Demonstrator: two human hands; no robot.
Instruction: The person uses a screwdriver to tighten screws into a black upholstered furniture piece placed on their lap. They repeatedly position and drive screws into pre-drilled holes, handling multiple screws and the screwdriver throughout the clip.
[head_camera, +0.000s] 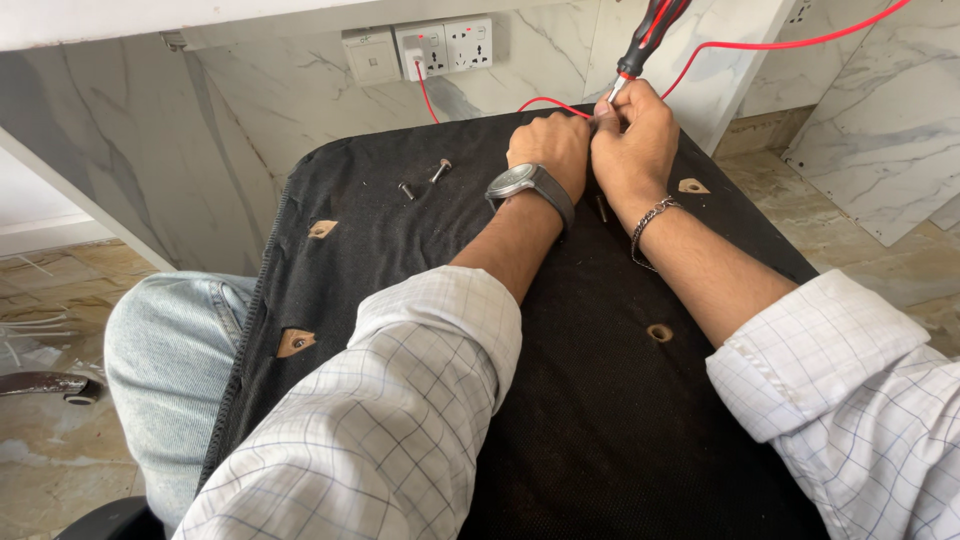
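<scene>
Both hands at far edge of black seat base (560, 400). Right hand (633, 135) grips red-black screwdriver (645, 35), shaft tilted up-right; left hand (550, 150) fisted, touching it. Loose screws (425, 180) lie left.

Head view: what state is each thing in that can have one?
Left hand: fist closed, at the tool tip.
Right hand: closed around the tool tip.
Powered screwdriver: upright, tip down between both hands.
Two screws: lying loose on black panel.
Red cable's plug: plugged into wall socket.

left hand (548, 148): fisted, arm stretched forward | right hand (634, 135): grip closed, touching left
</scene>
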